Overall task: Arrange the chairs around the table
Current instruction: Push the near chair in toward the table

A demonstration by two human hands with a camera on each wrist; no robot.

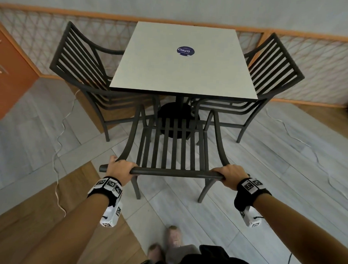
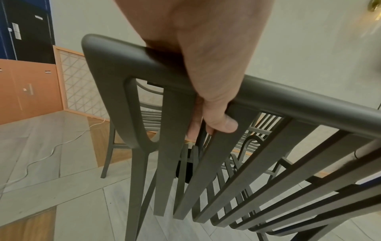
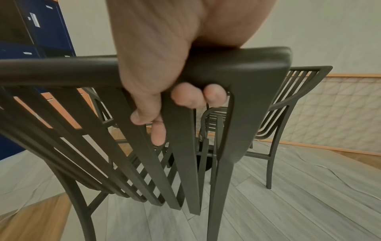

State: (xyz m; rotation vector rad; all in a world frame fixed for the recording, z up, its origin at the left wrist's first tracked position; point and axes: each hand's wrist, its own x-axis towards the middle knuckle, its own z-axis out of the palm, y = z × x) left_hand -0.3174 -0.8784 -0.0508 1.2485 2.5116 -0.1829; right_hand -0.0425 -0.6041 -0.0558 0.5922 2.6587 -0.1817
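A dark slatted chair [image 1: 174, 147] stands in front of me, its seat facing the square white table [image 1: 184, 60]. My left hand [image 1: 118, 168] grips the left end of its top rail [image 2: 288, 97]. My right hand [image 1: 230, 173] grips the rail's right end [image 3: 237, 68], fingers [image 3: 191, 95] curled under it. A second dark chair [image 1: 82, 68] stands at the table's left side, a third [image 1: 271, 76] at its right side. The near chair's front lies just short of the table's near edge.
A white cable [image 1: 58, 146] snakes over the floor on the left, another [image 1: 300, 141] on the right. An orange cabinet [image 1: 10, 72] stands at far left. A lattice-panelled wall [image 1: 321, 68] runs behind the table. My feet [image 1: 172, 236] are behind the chair.
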